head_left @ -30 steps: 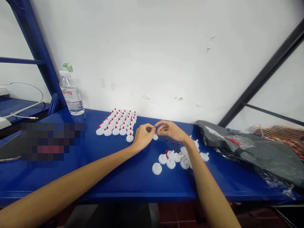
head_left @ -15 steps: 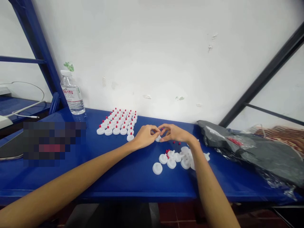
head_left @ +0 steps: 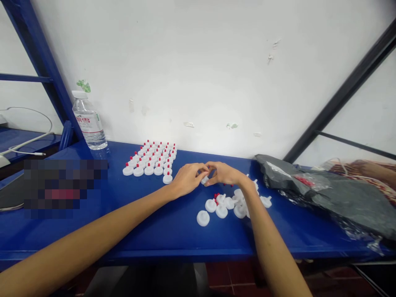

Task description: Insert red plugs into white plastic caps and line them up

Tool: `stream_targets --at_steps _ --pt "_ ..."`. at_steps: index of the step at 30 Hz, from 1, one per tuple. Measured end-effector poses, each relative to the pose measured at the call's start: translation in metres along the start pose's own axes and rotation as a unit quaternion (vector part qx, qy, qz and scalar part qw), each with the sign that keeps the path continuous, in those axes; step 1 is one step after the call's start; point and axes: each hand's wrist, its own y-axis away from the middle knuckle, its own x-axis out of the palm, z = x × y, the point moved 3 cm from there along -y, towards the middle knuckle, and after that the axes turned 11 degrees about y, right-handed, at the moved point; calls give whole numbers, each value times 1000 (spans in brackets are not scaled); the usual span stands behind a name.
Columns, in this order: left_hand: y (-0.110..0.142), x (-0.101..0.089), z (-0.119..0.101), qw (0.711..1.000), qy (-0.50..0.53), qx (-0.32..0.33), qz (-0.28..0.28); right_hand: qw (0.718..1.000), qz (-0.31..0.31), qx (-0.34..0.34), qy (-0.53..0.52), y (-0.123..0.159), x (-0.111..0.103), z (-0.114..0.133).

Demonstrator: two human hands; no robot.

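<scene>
In the head view my left hand (head_left: 187, 180) pinches a white spouted cap (head_left: 204, 180) by its side. My right hand (head_left: 224, 173) meets it there, thumb and fingers closed about the top of the same cap, and its tip is hidden behind the fingers. On the left stand rows of white spouted caps with red tips (head_left: 149, 169), all upright. Below and right of my hands lies a loose pile of white spouted caps without red tips (head_left: 221, 211). Several small red tips (head_left: 215, 195) are scattered among and above them.
A water bottle (head_left: 90, 123) stands at the back left of the blue table (head_left: 148, 231). Grey plastic bags (head_left: 328, 198) lie along the right side, with a small clear bag of red pieces (head_left: 305, 180) on them. A blurred-out patch (head_left: 64, 185) covers the left.
The view has shifted slightly. Both hands stay together at the same white cap, fingers a little closer around it; the red bit seen at the right fingers before is now hidden.
</scene>
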Motion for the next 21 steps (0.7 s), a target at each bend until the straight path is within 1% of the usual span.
stream_targets --at_steps 7,14,21 --pt "-1 2 3 999 -26 1 19 1000 11 4 3 1 -1 4" --pt "-7 1 4 998 -33 -29 51 1000 10 0 16 0 1 3" --pt "-8 -1 2 994 -88 -14 63 1000 11 5 23 -1 1 1"
